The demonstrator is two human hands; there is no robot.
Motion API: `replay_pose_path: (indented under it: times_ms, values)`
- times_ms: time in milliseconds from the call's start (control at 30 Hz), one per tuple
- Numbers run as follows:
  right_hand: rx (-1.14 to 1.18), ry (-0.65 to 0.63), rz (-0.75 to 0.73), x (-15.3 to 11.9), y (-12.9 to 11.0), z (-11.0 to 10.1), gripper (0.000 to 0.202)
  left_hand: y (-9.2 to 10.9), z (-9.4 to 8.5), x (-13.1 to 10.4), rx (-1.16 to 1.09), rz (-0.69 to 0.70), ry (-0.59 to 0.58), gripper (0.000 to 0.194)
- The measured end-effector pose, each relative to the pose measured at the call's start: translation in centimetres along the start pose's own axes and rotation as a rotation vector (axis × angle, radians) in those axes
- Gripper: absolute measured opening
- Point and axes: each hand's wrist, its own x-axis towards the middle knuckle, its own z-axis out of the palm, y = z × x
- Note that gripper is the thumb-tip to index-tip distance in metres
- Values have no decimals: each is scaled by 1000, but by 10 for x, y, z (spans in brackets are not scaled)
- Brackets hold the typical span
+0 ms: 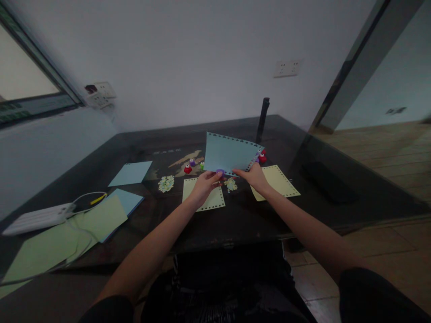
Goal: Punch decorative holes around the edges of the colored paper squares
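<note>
A light blue sheet of paper (229,153) is raised above the table, with rows of small punched holes along its top, right and part of its bottom edge. My left hand (205,186) is closed on a small purple paper punch (220,172) at the sheet's lower edge. Fingers of my right hand (255,178) pinch the same sheet near its lower right corner. Below lie two pale yellow sheets with punched edges, a left one (212,202) and a right one (278,179). Small paper cut-outs (230,184) lie between them.
Red (187,169), purple and green punches stand behind the sheets, near another pile of cut-outs (166,183). Blue paper (130,174), green sheets (50,235) and a white power strip (40,217) with cable lie left. A black upright object (263,119) stands behind; a dark flat object (328,181) lies right.
</note>
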Motion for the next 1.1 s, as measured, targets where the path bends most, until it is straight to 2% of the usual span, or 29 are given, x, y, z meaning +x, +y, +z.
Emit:
replay_pose_path:
  times_ms: [333,600,1100]
  values:
    - [-22,-29,85,-2,-2,-1,38,-3,-4,3,-23,-4,28,25]
    - [-64,-40,51,-3,-6,-1,33,-1,-4,2,-33,-10,42,24]
    - [-62,-36,14,-3,-4,0,39,-3,-4,2,32,9,52,25]
